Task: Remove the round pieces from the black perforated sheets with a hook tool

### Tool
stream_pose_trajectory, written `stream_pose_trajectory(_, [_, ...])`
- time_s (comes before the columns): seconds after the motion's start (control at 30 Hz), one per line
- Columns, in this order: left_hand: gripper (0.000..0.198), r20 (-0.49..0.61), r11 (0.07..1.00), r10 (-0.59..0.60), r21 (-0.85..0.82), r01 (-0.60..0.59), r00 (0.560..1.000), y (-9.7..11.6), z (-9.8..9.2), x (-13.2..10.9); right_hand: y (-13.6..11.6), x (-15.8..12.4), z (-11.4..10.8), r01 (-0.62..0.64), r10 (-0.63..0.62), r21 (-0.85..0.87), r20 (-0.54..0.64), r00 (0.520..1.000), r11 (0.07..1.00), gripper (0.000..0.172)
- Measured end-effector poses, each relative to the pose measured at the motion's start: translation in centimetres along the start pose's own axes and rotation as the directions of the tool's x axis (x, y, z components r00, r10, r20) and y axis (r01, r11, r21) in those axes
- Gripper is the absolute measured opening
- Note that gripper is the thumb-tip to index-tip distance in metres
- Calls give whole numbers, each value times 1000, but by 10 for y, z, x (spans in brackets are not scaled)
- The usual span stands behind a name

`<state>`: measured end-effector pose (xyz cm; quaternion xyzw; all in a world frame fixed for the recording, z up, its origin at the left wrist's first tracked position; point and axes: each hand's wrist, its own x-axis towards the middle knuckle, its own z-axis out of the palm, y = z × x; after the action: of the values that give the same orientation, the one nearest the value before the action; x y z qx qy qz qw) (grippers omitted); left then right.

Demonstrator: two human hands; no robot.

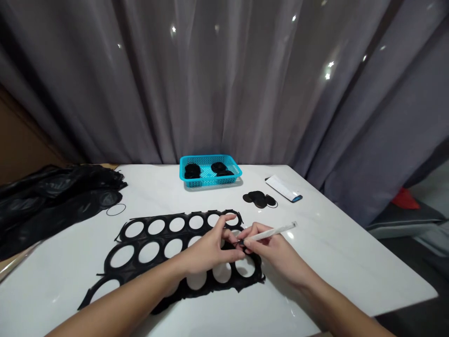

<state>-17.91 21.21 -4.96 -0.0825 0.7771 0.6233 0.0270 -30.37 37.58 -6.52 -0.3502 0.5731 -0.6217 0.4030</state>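
Note:
A black sheet (161, 263) with rows of round holes lies on the white table. My right hand (261, 241) is closed around a white pen-like tool (273, 232), its dark tip down at the sheet's right part. What kind of tip it has is too small to tell. Beside that tip, my left hand (210, 245) rests over the sheet, index finger raised and thumb apart from the other fingers. A small pile of black discs (259, 199) lies just beyond my right hand. Part of the sheet is hidden under my left hand and forearm.
A blue basket (211, 179) with black discs inside stands at the table's back. Crumpled black material (63, 192) covers the left side, with a thin black ring (116, 215) beside it. Back right lies a flat white object (283, 188) with a dark edge. Grey curtains hang behind.

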Motion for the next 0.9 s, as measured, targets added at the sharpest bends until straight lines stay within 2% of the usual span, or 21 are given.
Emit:
stream_pose_trajectory(0.13, [80, -70, 996, 20, -81, -25, 997, -5, 2, 7, -4, -3, 3, 151, -151, -243, 18, 988, 958, 23])
stream_pose_trajectory(0.27, [76, -117, 988, 28, -147, -45, 993, -4, 1, 13, -7, -3, 5, 283, -325, -500, 2, 946, 818, 21])
stream_pose_trajectory(0.4, [69, -158, 983, 39, -170, -67, 987, 0, -2, 15, -6, -3, 6, 349, -422, -566, 2, 907, 747, 21])
stream_pose_trajectory(0.53, [59, -198, 992, 47, -104, -69, 979, 4, -5, 14, -6, -3, 5, 313, -395, -532, -44, 917, 787, 20])
stream_pose_trajectory(0.63, [54, -244, 994, 112, 26, -109, 963, 9, -8, 12, -6, -1, 3, 229, -295, -416, -102, 950, 880, 20])
stream_pose_trajectory(0.73, [62, -212, 972, 193, 178, -156, 958, 18, -13, 8, -3, 2, -1, 46, -52, -80, -85, 995, 996, 26])
stream_pose_trajectory(0.83, [71, -110, 912, 238, 366, -184, 965, 25, -17, 3, 2, 7, -8, -147, 135, 284, 61, 989, 947, 36])
stream_pose_trajectory(0.9, [77, -50, 851, 227, 496, -173, 973, 28, -19, 0, 6, 9, -11, -234, 191, 419, 141, 971, 877, 40])
